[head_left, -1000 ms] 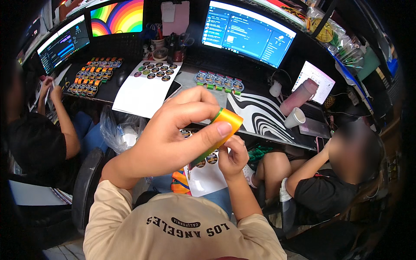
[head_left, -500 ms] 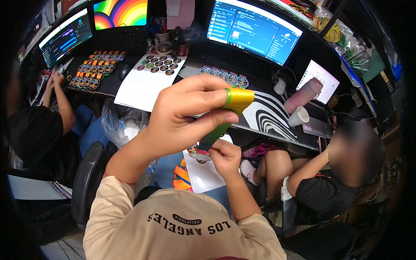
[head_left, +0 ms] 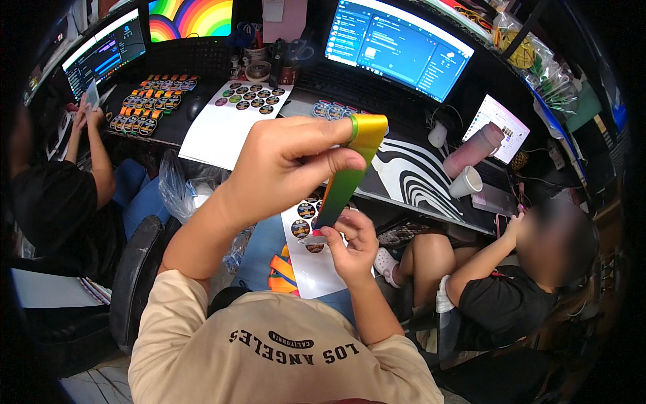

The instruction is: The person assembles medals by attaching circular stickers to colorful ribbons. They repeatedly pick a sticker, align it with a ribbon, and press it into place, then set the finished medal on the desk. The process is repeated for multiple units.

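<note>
My left hand (head_left: 289,158) is raised over my lap, thumb and fingers pinched on the upper end of a folded yellow-to-green ribbon (head_left: 344,183). The ribbon slants down, darkening toward a round medal (head_left: 311,240) with a clear-looking rim, seen nearly edge-on. At that lower end my right hand (head_left: 355,244) grips the medal's edge near the ribbon with the thumb, its other fingers curled behind. Below, a white sheet (head_left: 319,277) with round dark stickers (head_left: 306,211) lies on my lap. Beside it are orange and blue ribbons (head_left: 282,275).
On the desk, a white sheet of round stickers (head_left: 208,138) lies near rows of medals with orange ribbons (head_left: 145,111). More medals (head_left: 336,110) sit below the monitor (head_left: 400,50). A white cup (head_left: 465,182) and pink tumbler (head_left: 473,151) stand right. People sit on both sides.
My left hand has tilted the ribbon more upright, showing its green face. My right hand has turned, its fingers lifting around the medal. The person at left now holds up a pale card.
</note>
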`<state>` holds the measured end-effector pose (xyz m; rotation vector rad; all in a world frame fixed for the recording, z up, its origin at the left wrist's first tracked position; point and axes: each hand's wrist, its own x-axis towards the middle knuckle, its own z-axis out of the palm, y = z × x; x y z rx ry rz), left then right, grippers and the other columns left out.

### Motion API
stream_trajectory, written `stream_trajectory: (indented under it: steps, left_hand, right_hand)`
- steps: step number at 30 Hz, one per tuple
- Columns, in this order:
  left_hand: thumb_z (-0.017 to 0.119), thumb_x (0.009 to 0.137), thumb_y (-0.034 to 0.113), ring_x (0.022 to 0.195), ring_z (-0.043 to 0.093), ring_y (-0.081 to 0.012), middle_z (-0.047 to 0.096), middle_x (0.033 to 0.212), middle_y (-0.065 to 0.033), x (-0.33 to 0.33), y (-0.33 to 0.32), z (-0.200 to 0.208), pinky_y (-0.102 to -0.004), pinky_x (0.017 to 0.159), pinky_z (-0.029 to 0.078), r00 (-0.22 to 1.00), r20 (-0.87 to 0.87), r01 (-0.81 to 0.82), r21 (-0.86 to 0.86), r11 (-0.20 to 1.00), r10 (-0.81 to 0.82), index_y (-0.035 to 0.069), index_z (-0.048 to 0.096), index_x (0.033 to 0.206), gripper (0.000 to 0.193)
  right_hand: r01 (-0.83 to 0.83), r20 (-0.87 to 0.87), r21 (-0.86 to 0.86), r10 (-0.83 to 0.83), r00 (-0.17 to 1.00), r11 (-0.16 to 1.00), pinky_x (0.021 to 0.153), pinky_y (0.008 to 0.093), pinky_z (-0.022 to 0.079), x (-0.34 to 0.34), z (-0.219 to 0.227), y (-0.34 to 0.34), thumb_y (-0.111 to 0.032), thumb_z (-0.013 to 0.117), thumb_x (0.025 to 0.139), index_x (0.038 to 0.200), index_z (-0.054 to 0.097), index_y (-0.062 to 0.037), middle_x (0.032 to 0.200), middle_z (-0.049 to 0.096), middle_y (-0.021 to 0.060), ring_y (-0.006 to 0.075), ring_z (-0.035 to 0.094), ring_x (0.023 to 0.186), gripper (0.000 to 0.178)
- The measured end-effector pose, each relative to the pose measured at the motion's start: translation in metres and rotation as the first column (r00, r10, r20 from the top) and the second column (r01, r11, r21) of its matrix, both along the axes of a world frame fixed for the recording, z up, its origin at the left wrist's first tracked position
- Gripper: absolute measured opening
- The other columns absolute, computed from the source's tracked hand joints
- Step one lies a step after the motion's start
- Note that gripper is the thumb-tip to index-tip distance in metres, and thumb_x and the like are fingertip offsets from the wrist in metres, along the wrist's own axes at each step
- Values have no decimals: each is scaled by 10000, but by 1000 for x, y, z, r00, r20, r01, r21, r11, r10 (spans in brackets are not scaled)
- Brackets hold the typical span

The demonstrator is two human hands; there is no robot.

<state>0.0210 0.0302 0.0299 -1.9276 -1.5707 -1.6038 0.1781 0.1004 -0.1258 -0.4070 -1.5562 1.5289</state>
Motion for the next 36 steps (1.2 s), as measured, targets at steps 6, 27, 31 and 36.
stream_trajectory:
  steps: [6,27,31,36]
  left_hand:
    - [623,938,311,664,562,-56,684,876,-58,-25,12,-19,-220,590,469,922,268,339,-203,919,-281,46,549,1316,467]
    - [546,937,489,964,627,-178,676,1092,-117,-21,-3,-49,-328,828,509,447,661,894,-354,275,-602,112,404,1450,652]
    - [311,888,731,468,505,-67,710,972,-115,-23,2,-50,-196,448,419,560,748,827,-532,183,-356,68,361,1466,881]
    - [301,881,752,366,404,-43,709,918,-115,-25,4,-50,-179,352,324,445,820,896,-411,170,-360,34,346,1464,926]
  right_hand:
    - [39,146,517,-132,980,855,633,220,470,7,1,21,-65,732,831,990,640,37,844,686,87,136,646,697,210]
    - [-330,194,-240,378,905,913,683,229,507,14,40,68,2,652,855,994,565,-1,943,666,60,90,635,827,164]
    - [67,30,914,-231,973,400,683,345,513,28,87,79,40,654,788,892,560,-40,784,628,67,231,650,746,161]
    - [-28,3,978,-121,993,-206,979,496,479,34,130,78,-49,614,784,835,550,-78,1030,698,132,303,668,1024,87]
